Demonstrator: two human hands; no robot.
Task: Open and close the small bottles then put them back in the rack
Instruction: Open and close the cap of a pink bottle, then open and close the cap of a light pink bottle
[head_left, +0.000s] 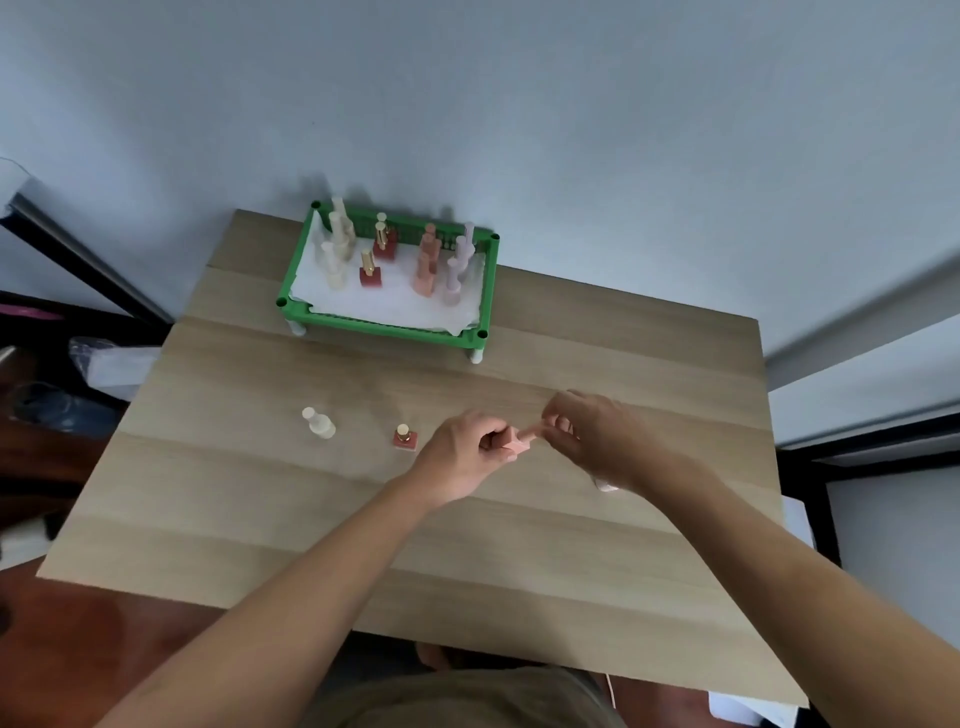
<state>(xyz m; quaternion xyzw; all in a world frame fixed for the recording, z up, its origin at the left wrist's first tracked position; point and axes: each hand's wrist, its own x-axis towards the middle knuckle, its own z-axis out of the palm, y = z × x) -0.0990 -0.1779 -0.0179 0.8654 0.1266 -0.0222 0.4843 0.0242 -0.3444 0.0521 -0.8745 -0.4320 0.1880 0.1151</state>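
My left hand (467, 449) grips the body of a small peach-pink bottle (517, 445) just above the table, tilted to the right. My right hand (587, 434) pinches its cap (532, 430) with the fingertips. A cream bottle (318, 422) and a red bottle with a gold cap (404, 437) stand upright on the table to the left of my hands. Under my right wrist a pale pink bottle (605, 487) lies mostly hidden. The green rack (384, 325) at the table's far side holds several cream, red, peach and lilac bottles on white paper.
The wooden table (363, 519) stands against a pale wall. Dark furniture and a plastic bag (104, 364) sit off the left edge. A white object (797, 519) lies beyond the right edge.
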